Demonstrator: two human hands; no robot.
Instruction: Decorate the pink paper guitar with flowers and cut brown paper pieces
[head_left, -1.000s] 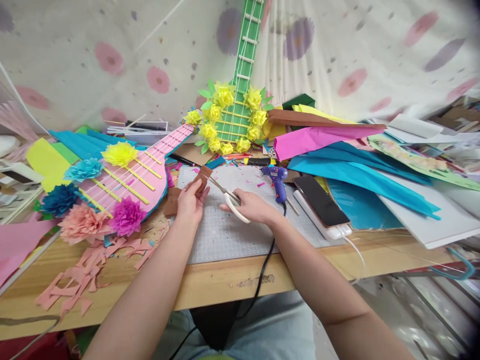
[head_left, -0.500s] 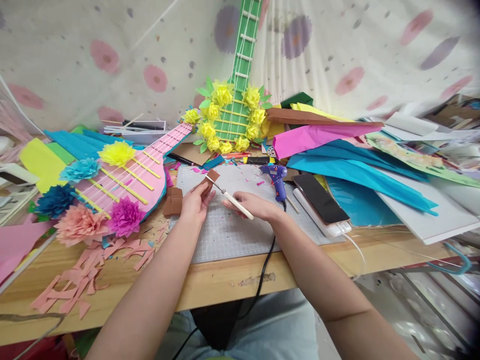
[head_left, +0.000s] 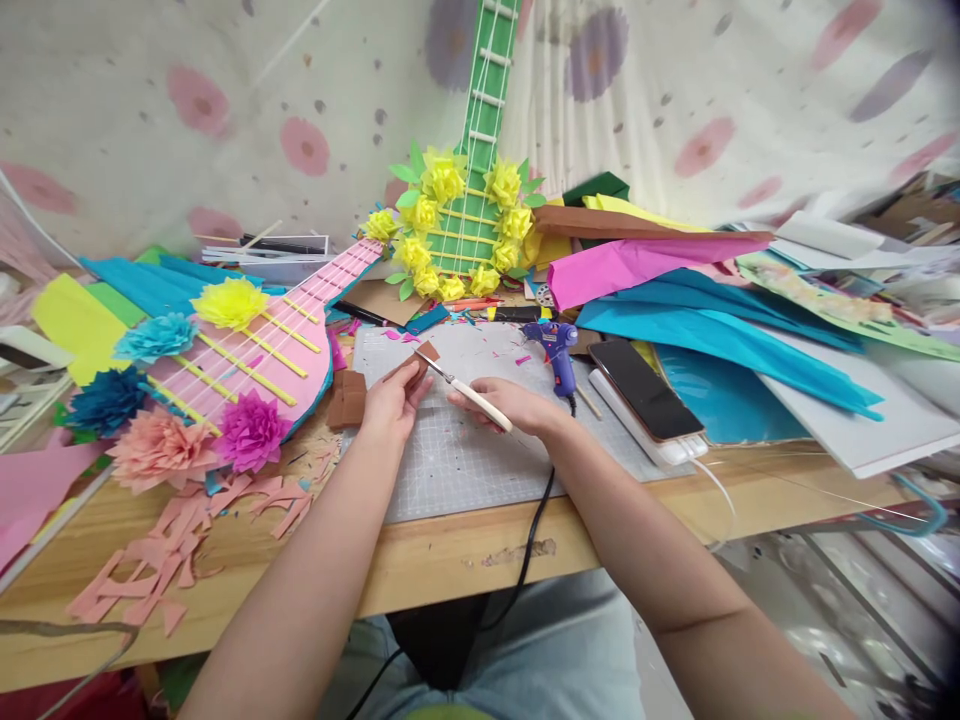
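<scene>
Above the grey cutting mat (head_left: pixel 450 470), my left hand (head_left: pixel 396 398) is closed on a small brown paper piece (head_left: pixel 429 352), whose corner sticks out past the fingers. White-handled scissors (head_left: pixel 480 402) are gripped in my right hand (head_left: pixel 502 400). Their blades reach left across the brown paper at my left fingertips. Part of the handle is hidden by my right fingers. Left of my left wrist lies a stack of brown paper pieces (head_left: pixel 346 400) at the mat's edge.
A purple glue gun (head_left: pixel 556 352) stands right of my right hand, its black cord running off the table front. Beyond it are a phone (head_left: pixel 646 390) and a white power strip (head_left: pixel 637 425). A pink paper guitar (head_left: pixel 281 330) lies left; a green one (head_left: pixel 480 215) leans behind.
The view has shifted slightly. Both hands stay nearly in place, with the scissor blades still at the brown paper, which now sits a little lower and flatter.
</scene>
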